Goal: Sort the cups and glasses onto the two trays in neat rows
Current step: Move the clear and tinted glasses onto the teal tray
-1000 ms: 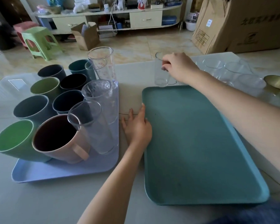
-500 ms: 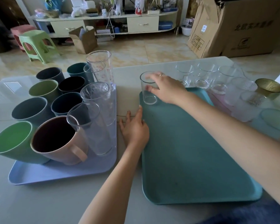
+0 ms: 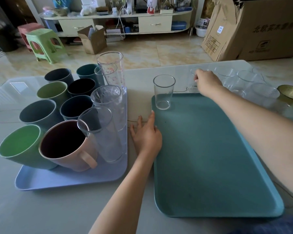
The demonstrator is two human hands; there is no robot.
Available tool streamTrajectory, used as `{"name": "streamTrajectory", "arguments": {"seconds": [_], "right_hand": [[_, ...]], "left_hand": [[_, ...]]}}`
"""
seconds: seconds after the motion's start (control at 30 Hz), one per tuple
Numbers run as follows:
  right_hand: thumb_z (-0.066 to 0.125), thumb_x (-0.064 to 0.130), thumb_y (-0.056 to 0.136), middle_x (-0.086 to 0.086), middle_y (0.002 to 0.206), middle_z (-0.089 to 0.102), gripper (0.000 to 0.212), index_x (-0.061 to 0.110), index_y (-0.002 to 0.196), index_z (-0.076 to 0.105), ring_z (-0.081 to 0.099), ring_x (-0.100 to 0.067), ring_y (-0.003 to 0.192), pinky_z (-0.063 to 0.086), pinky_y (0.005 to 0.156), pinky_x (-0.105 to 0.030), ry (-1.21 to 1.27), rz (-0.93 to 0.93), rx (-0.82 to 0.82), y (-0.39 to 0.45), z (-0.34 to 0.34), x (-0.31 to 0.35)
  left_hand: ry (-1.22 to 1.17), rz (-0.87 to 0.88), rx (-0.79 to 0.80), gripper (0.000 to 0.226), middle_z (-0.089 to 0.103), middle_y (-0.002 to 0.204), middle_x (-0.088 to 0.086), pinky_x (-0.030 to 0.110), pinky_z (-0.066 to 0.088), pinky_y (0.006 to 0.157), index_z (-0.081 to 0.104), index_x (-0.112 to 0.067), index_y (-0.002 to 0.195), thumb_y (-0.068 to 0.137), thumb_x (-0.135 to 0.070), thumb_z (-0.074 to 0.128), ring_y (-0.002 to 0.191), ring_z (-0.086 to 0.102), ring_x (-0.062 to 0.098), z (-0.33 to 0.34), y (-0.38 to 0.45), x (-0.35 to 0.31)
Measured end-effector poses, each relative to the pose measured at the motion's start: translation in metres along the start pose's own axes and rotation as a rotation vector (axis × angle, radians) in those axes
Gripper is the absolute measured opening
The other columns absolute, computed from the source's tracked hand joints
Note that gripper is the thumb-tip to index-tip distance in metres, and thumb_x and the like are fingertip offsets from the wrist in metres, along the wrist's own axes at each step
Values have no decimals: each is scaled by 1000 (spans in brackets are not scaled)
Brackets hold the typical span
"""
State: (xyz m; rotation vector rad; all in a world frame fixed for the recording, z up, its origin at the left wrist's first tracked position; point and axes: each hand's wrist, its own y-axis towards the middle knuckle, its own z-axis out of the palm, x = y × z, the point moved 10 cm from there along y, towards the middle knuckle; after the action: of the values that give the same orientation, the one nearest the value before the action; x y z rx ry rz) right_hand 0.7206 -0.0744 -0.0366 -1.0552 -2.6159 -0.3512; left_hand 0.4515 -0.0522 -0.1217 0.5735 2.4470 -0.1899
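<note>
A teal tray (image 3: pixel 210 157) lies on the right with one clear glass (image 3: pixel 163 92) standing in its far left corner. My right hand (image 3: pixel 207 81) is beyond the tray's far edge, its fingers curled round the rim of another clear glass (image 3: pixel 192 85) on the table. My left hand (image 3: pixel 146 134) lies flat on the table against the teal tray's left edge. A lilac tray (image 3: pixel 71 176) on the left carries several coloured cups, a pink mug (image 3: pixel 66 146) and three tall clear glasses (image 3: pixel 107 130).
Several more clear glasses (image 3: pixel 243 81) stand on the table behind the teal tray. A brass-coloured bowl (image 3: pixel 290 92) sits at the far right. Cardboard boxes, plastic stools and a low shelf stand on the floor beyond the table.
My right hand set the first glass down in the teal tray's corner, let it go, and moved right and away to take hold of a second glass. My left hand stayed put.
</note>
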Motion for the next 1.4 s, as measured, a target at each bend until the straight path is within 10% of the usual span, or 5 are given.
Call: {"name": "streamTrajectory", "arguments": {"seconds": [0.33,0.6,0.77,1.23,1.4], "right_hand": [[48,4,91,-13,98,69,14,7,94,62,57,-28,83,39,65,-29,89,-204,-260,-71,-52,20],[56,8,87,8,78,66,15,20,87,64,63,-18,79,48,69,-21,159,-258,-41,-169,-53,39],[53,9,87,-1,87,69,15,19,87,64,60,-26,82,52,76,-39,157,-319,40,-184,-28,69],[43,0,90,-1,97,62,22,16,96,57,50,-18,78,42,62,-30,-8,-386,103,-172,15,98],[45,15,97,0,127,54,29,22,123,54,56,-25,109,49,85,-39,52,-369,188,-173,22,95]], "left_hand": [[-22,-4,-1,56,21,157,8,35,-3,118,26,-37,146,94,-16,34,147,6,11,0,0,1],[-173,-3,37,47,25,155,7,37,3,119,31,-34,144,98,-26,32,146,11,20,-5,-10,1],[-155,126,68,49,31,152,11,41,23,114,32,-27,145,96,-23,35,138,29,34,-8,-31,6],[-89,136,77,63,30,152,14,43,28,112,27,-25,147,87,-12,41,136,30,37,-6,-37,5],[-176,206,26,60,35,151,9,37,29,111,32,-17,145,88,-1,39,134,35,33,-16,-44,-6]]}}
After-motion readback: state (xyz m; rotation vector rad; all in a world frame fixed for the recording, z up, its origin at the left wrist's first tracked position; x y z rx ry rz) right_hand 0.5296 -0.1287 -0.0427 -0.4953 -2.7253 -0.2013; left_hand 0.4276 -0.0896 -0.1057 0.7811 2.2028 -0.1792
